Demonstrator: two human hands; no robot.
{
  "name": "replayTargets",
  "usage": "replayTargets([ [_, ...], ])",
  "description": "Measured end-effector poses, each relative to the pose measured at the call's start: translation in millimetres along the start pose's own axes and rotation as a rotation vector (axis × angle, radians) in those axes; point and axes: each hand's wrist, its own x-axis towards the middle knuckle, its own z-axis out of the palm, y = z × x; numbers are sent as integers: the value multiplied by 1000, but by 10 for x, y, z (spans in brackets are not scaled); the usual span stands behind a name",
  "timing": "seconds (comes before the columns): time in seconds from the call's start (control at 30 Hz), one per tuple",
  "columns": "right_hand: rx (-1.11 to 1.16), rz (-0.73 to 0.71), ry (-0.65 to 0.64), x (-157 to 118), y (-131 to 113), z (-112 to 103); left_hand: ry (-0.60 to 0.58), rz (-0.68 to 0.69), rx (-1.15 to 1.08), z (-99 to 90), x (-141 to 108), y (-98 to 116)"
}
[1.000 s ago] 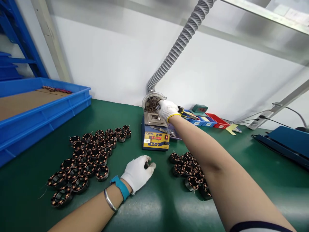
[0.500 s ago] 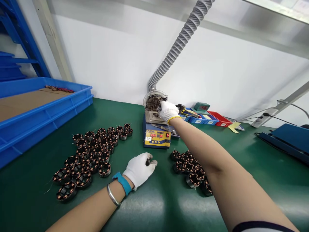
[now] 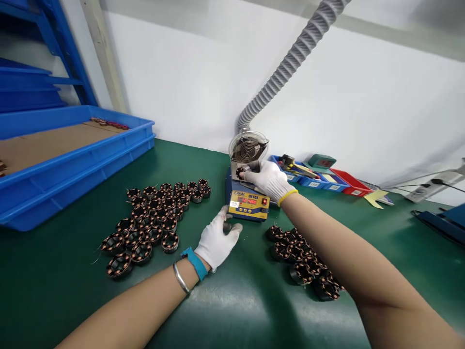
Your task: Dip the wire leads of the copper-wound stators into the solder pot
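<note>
Right hand (image 3: 267,178) grips one wound stator (image 3: 241,172) above the solder pot (image 3: 248,205), its glove hiding part of the top plate. Left hand (image 3: 219,238) half-open, holding nothing visible, near the pot's front. Right forearm cuts off the right-hand stator cluster (image 3: 301,257). Tools in the blue bin (image 3: 295,178) overlap, hard to separate.

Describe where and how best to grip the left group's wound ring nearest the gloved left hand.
Probably pinch the outer wall of that ring, coming from above and the right: it lies flat, opening up, with neighbouring rings behind and to its left.
</note>
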Motion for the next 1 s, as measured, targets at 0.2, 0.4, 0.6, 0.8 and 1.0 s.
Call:
replayTargets([
  [0.2,348,46,-274,-768,27,504,129,93,60,-26,-18,-9],
  [0.4,761,55,-654,-940,185,570,144,134,-52,-53,-26,-100],
  [0.6,743,143,-801,-736,287,368,-30,150,-92,-30,-39,-39],
  [0.8,681,126,-343,-203,271,100,-31,-166,1,3,18,111],
  [1.0,144,68,110,485,361,-107,-99,33,323,25,-19,82],
])
